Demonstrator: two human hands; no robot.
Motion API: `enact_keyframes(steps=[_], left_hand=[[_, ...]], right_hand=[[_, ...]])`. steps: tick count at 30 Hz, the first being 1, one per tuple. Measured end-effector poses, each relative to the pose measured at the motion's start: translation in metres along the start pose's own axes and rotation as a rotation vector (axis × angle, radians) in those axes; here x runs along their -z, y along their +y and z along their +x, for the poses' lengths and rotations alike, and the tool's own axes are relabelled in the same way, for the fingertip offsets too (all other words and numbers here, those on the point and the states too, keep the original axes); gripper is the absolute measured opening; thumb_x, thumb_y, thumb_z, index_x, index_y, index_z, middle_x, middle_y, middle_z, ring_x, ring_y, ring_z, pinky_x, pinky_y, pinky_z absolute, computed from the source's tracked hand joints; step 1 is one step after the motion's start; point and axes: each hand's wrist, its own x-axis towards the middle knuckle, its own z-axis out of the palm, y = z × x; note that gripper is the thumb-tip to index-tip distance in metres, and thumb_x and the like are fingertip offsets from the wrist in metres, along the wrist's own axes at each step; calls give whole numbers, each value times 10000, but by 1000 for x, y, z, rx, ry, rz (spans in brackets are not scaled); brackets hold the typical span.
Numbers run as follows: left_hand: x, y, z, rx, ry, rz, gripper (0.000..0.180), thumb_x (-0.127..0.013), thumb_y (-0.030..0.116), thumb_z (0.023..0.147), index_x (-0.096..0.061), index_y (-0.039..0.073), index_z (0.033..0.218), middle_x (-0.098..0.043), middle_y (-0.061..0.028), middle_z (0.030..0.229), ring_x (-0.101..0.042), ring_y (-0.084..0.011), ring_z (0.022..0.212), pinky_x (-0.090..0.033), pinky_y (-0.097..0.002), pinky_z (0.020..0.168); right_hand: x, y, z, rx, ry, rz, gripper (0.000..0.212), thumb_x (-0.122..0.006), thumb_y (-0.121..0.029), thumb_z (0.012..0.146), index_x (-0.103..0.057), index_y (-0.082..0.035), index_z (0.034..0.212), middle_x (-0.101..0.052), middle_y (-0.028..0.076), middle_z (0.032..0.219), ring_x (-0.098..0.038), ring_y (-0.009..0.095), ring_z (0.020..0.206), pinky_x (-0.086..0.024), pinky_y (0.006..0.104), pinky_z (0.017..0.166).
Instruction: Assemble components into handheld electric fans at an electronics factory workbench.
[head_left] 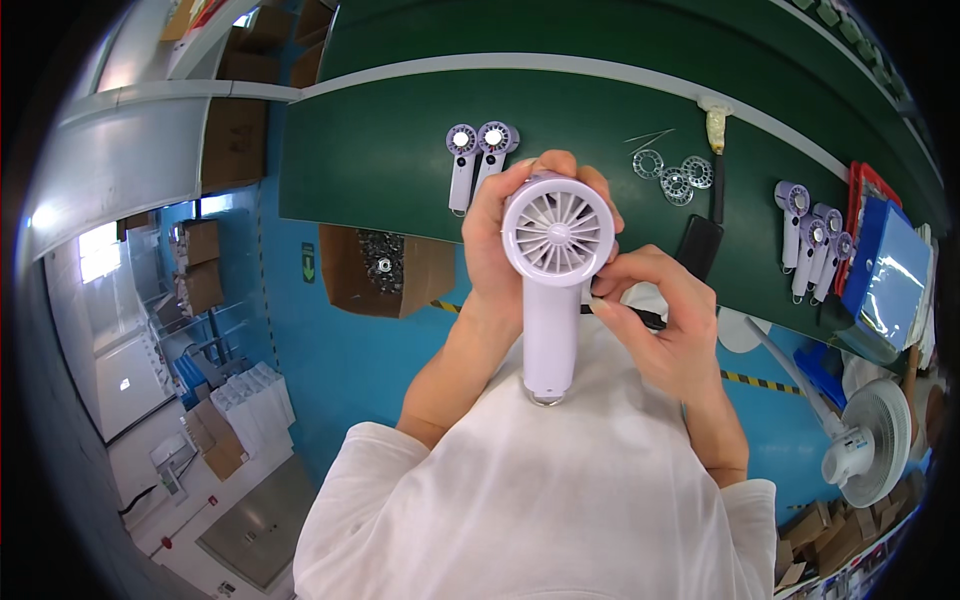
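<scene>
A cardboard box (385,268) of small metal parts sits on the blue floor at left, below the near edge of the green bench (380,165). On the bench just right of it lie two lilac fans (472,160), side by side, heads far.

In the middle, the left hand (500,240) is clenched round the head of a lilac hand fan (552,290), fingers curling over its far rim, the grille facing up at the camera and the handle pointing near, toward the white shirt. The right hand (665,325) pinches a thin dark tool (625,315) whose tip meets the right side of the fan's head, just under the grille.

This looks like a fitting or checking step on the grille edge. The next move would call for a steady grip by the left hand and a small, exact push of the tool tip, without slipping onto the blades.

Farther right lie three loose grilles (673,175), a brush (716,150), four more fans (812,240), and a blue tray (885,270). A white desk fan (875,440) stands near right.
</scene>
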Motion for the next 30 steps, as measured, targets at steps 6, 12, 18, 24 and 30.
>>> enact_keyframes(steps=[6,12,18,24,30], left_hand=[[11,14,-5,-56,3,39,307,-439,392,957,-538,103,926,-605,-141,947,-625,-312,873,-547,-417,634],[13,20,-4,-15,23,43,315,-454,382,956,-557,86,927,-611,-163,926,-638,-319,840,-559,-422,626],[9,22,-15,-81,27,-6,331,-409,339,971,-599,68,967,-627,-175,919,-678,-328,828,-592,-431,618],[10,19,-7,-35,27,16,338,-417,338,966,-617,65,973,-643,-179,935,-678,-330,827,-589,-430,621],[13,21,-2,0,69,11,342,-427,344,969,-636,74,985,-660,-176,953,-683,-331,834,-582,-433,630]], right_hand=[[6,139,38,-478,208,169,279,-583,-248,979,-656,21,991,-653,62,758,-603,102,630,-491,268,590],[63,340,74,-826,323,-792,696,-532,-665,874,-724,1,933,-712,249,892,-682,442,914,-533,529,807],[57,343,113,-968,228,-910,568,-639,-545,834,-688,-47,1101,-689,206,1124,-660,393,1062,-522,496,902],[74,369,108,-816,282,-610,427,-717,-368,818,-681,-7,1043,-733,167,906,-720,307,887,-551,379,814],[71,258,80,-582,324,64,255,-698,-244,915,-588,-15,940,-723,112,893,-665,118,714,-482,234,647]])
